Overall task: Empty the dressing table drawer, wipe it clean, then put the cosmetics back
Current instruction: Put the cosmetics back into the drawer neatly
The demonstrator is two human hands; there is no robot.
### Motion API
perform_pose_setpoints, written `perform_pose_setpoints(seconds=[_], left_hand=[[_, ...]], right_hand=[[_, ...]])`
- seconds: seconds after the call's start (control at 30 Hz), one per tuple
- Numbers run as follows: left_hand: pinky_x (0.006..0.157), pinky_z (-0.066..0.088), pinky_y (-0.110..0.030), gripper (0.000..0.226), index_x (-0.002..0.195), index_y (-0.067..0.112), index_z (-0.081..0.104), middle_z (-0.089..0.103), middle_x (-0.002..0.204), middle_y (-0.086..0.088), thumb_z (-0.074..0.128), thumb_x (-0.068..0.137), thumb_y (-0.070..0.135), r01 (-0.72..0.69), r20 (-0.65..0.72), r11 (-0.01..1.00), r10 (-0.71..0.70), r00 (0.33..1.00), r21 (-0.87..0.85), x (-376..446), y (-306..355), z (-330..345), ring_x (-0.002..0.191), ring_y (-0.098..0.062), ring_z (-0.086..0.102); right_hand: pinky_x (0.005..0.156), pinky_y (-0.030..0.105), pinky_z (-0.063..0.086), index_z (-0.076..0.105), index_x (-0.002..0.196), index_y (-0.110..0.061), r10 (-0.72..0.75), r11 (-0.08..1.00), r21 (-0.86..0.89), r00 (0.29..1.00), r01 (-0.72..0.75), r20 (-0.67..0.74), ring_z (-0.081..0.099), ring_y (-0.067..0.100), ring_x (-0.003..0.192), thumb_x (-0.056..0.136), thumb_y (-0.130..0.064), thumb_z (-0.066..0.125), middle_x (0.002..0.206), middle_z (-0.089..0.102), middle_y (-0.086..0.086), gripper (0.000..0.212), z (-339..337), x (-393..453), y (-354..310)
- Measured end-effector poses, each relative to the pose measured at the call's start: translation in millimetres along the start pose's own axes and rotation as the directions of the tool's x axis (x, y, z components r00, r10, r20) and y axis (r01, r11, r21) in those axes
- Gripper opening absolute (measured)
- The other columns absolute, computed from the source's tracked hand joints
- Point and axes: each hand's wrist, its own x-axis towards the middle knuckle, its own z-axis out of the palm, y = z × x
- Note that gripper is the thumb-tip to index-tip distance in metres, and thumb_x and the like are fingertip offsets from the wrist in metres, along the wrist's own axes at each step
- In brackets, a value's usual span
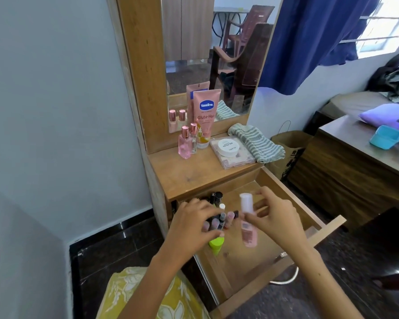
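Head view shows my right hand (275, 217) pinching a pink spray bottle (248, 223) above the open drawer (251, 268), my left hand (194, 223) curled around several small tubes (219, 221); I should lift both loads vertically, clearing the drawer walls.

Head view, close above open drawer (293, 217)

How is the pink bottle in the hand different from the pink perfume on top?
The pink bottle is tall and round with a clear cap, gripped by the right hand over the drawer. The perfume is squarer with a shiny rosy cap, standing untouched on the tabletop. Both are pink and upright.
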Motion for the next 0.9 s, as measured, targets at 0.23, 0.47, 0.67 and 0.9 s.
perform_pose_setpoints(seconds=[0.23,0.47,0.67,0.9], left_hand=[[0.088,0.022,-0.025,0.032,0.112,0.034,0.066,0.054,0.119,0.015,0.064,0.082,0.046,-0.036,0.200,0.981,-0.003,0.980,0.191,-9,0,14,0.110,-0.006,0.038],[0.088,0.021,-0.024,0.030,0.113,0.035,0.064,0.056,0.120,0.016,0.064,0.084,0.043,-0.016,0.165,0.984,-0.013,0.986,0.176,-9,3,19,0.109,-0.006,0.040],[0.090,0.023,-0.026,0.030,0.114,0.035,0.065,0.056,0.123,0.017,0.062,0.085,0.044,-0.026,0.186,0.985,-0.007,0.982,0.173,-9,6,20,0.110,-0.007,0.040],[0.085,0.021,-0.023,0.029,0.112,0.034,0.066,0.057,0.120,0.016,0.063,0.085,0.043,0.002,0.143,0.989,-0.024,0.989,0.151,-11,4,23,0.108,-0.006,0.040]], right_hand=[[0.066,0.025,0.052,0.062,0.098,-0.025,0.216,0.962,-0.185,0.973,-0.198,0.082,0.061,0.008,0.077,0.074,-0.035,0.076,0.083,0.063,-0.011,0.030,22,34,39],[0.066,0.033,0.051,0.060,0.089,-0.012,0.163,0.966,-0.212,0.985,-0.149,0.050,0.061,0.021,0.078,0.076,-0.027,0.070,0.086,0.065,0.002,0.022,59,73,38],[0.059,0.027,0.036,0.056,0.078,-0.013,0.144,0.977,-0.176,0.978,-0.116,0.151,0.056,0.023,0.075,0.079,-0.024,0.069,0.080,0.060,0.005,0.017,69,75,46],[0.061,0.028,0.049,0.057,0.085,-0.020,0.145,0.985,-0.119,0.969,-0.122,0.202,0.062,0.017,0.073,0.080,-0.043,0.066,0.079,0.065,-0.002,0.025,68,64,64]])
